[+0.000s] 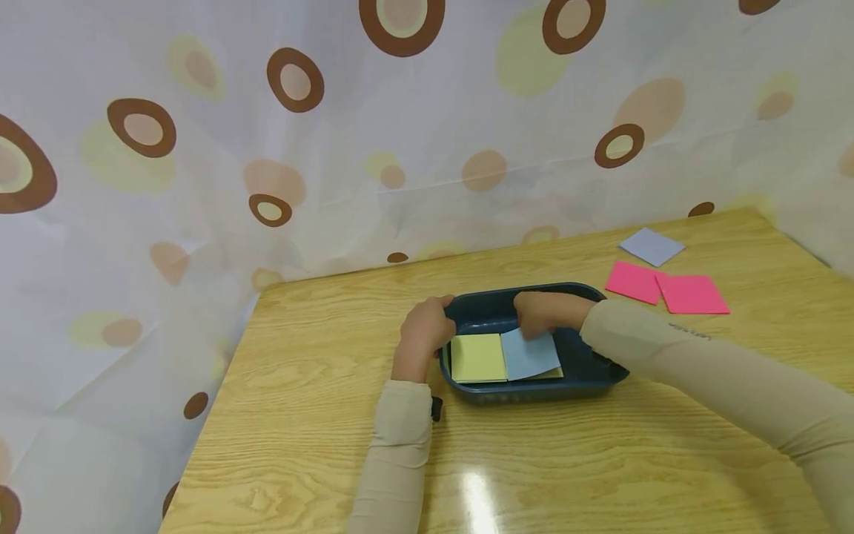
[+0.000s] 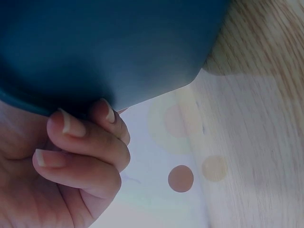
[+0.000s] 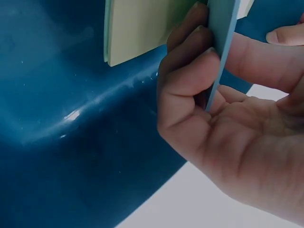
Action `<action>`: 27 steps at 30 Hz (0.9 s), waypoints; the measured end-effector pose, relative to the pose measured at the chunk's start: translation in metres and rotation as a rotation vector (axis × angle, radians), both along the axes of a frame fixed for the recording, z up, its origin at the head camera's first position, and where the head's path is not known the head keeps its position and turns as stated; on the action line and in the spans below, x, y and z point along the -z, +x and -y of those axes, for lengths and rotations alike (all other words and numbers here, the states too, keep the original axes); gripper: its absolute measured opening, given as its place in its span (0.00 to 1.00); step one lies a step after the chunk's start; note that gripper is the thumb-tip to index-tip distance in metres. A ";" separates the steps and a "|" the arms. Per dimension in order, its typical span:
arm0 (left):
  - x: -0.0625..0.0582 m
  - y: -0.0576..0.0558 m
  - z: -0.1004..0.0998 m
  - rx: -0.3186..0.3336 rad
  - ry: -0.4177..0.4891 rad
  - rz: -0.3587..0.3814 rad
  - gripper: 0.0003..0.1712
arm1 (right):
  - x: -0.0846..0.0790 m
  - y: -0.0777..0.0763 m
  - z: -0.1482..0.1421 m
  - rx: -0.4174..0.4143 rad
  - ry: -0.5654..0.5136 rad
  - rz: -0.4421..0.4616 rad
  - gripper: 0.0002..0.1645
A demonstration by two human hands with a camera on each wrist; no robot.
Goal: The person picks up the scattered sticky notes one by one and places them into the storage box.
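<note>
A dark blue plastic tray (image 1: 534, 397) with rounded ends sits on the wooden table. At its left end my left hand (image 1: 425, 330) grips the rim; the left wrist view shows the fingers (image 2: 85, 171) curled at the tray's edge. Inside the tray, my right hand (image 1: 543, 313) pinches a light blue sticky note pad (image 1: 530, 356) between thumb and curled fingers. That pad (image 3: 223, 42) stands upright in the right wrist view. Left of it in the tray lies a yellow sticky note pad (image 1: 478, 358). Another pale yellow edge shows beneath the blue pad.
Two pink sticky note pads (image 1: 694, 294) lie on the table (image 1: 320, 371) right of the tray, partly overlapping. Behind them is a lavender pad (image 1: 651, 246). A patterned cloth (image 1: 427, 126) hangs along the table's back edge.
</note>
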State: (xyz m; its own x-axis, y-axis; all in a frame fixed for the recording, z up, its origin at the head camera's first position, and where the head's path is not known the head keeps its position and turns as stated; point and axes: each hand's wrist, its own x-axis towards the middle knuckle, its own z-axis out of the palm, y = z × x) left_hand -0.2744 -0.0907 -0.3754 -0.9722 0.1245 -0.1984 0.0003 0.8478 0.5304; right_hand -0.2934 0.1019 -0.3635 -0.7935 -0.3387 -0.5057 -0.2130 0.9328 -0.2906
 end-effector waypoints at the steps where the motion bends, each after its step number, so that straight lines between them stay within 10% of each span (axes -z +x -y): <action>1: 0.000 0.000 0.000 -0.001 0.001 0.000 0.34 | 0.001 0.000 0.001 0.008 0.006 0.006 0.08; 11: -0.001 0.001 0.000 -0.005 -0.004 -0.011 0.33 | 0.005 0.005 0.006 0.012 0.014 -0.031 0.29; 27: 0.000 -0.001 0.000 -0.007 -0.010 -0.007 0.33 | 0.006 0.009 0.007 0.000 0.099 -0.088 0.26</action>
